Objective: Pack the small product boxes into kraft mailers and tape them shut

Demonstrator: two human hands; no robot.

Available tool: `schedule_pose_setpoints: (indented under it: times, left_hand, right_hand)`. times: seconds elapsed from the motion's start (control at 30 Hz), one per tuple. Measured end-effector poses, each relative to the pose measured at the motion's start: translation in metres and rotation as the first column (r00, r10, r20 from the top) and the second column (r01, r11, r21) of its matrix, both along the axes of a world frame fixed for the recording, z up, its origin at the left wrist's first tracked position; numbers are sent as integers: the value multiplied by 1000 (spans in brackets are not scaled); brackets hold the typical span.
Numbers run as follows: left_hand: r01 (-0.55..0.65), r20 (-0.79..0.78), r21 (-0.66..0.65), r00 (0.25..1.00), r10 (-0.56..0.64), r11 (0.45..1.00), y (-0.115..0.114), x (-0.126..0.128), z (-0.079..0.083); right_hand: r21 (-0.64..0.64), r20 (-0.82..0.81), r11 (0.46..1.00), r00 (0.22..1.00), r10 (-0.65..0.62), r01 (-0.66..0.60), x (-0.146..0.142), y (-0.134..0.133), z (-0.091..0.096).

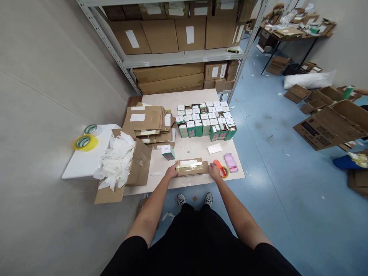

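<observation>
A long, narrow cardboard box (189,167) lies near the table's front edge, with a white label and shiny clear tape along its top. My left hand (172,170) is closed around its left end. At the opposite end, my right hand (214,171) has its fingers bent against a protruding flap (205,167); part of the grip is hidden. Right beside that hand lies an orange tape dispenser (219,165) with a yellowish tape roll (225,173). A small green-and-white box (168,152) stands behind my left hand, and a white card (214,148) lies farther back on the right.
Several green-and-white boxes (205,119) stand in rows at the back. Flattened cardboard (146,119) is stacked to their left. An open carton (140,165) overflows with white paper (117,159). Tape rolls (85,142) sit far left. Shelving (178,57) rises behind; another person's hand (360,92) shows at right.
</observation>
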State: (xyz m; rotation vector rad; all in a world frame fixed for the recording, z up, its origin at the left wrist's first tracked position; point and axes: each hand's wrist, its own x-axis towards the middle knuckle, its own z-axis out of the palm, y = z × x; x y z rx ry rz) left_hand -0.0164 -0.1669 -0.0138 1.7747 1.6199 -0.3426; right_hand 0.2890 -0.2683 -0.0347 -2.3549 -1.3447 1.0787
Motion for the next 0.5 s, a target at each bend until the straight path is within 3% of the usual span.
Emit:
schedule_pose_setpoints:
  times: [0.07, 0.2, 0.37, 0.5]
  left_hand:
    - [-26, 11, 0, 1000, 26, 1000, -4, 6, 1]
    - [-126, 18, 73, 992, 125, 989, -20, 19, -1]
    - [-342, -11, 198, 936, 351, 919, -37, 27, -14]
    - [-354, 24, 182, 934, 355, 918, -39, 25, -21]
  right_hand:
    - [-26, -112, 999, 993, 34, -37, -20, 14, 4]
    - [-66, -63, 997, 997, -47, 43, -49, 30, 3]
    - [-115, -67, 991, 995, -70, 62, -46, 35, -4]
    - [-91, -45, 994, 997, -65, 61, -42, 34, -8]
